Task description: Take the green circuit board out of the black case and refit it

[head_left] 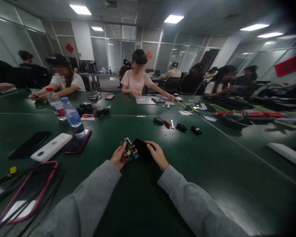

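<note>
My left hand [120, 156] is closed on a small green circuit board [130, 149] with raised parts on it. Close beside the board, on its right, is a black casing [140, 147], gripped by my right hand [158, 155] with thumb and fingers along its right side. Board and casing almost meet; whether they touch I cannot make out. Both are over the green table [128, 204] in front of me. The inside of the casing is too dark to see.
A screwdriver [166, 123], a wrench [172, 124] and black pieces [181, 127] lie beyond my hands. To the left are phones [77, 141], a white power bank [51, 147], two bottles [71, 113] and loose cables [5, 184]. A person [138, 79] works across the table.
</note>
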`<move>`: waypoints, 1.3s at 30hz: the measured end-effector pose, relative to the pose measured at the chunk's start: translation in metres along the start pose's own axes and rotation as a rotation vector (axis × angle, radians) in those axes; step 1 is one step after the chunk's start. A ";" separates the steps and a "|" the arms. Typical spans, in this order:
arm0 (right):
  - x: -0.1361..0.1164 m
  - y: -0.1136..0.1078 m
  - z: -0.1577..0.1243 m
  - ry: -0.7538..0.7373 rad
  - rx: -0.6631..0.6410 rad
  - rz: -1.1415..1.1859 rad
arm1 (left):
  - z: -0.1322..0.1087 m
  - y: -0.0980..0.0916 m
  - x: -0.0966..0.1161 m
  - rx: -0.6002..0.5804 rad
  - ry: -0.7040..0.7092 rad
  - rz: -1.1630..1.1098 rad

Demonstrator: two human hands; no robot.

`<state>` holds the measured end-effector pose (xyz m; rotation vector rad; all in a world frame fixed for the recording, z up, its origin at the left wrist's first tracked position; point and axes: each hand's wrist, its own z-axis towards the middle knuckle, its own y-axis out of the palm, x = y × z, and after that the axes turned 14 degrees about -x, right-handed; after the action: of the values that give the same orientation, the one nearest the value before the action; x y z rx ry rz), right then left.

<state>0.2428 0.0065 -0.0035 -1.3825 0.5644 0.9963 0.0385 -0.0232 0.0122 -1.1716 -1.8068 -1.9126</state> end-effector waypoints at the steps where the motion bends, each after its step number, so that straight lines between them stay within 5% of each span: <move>1: -0.002 -0.001 -0.001 -0.009 0.033 -0.010 | 0.000 0.000 0.000 -0.005 0.003 0.003; 7: -0.044 -0.002 -0.023 -0.309 0.293 -0.273 | 0.000 -0.002 -0.002 -0.002 0.007 0.003; 13: -0.078 0.027 -0.045 -0.504 0.004 -0.502 | 0.001 -0.003 -0.005 -0.027 0.048 0.017; 18: -0.075 0.041 -0.043 -0.459 -0.090 -0.472 | 0.003 -0.004 -0.012 -0.022 0.073 -0.001; 39: -0.074 0.041 -0.045 -0.472 0.034 -0.316 | -0.001 0.002 -0.011 -0.093 0.062 -0.033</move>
<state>0.1811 -0.0590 0.0292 -1.1101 0.0092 1.0015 0.0461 -0.0284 0.0064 -1.1049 -1.7326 -2.0479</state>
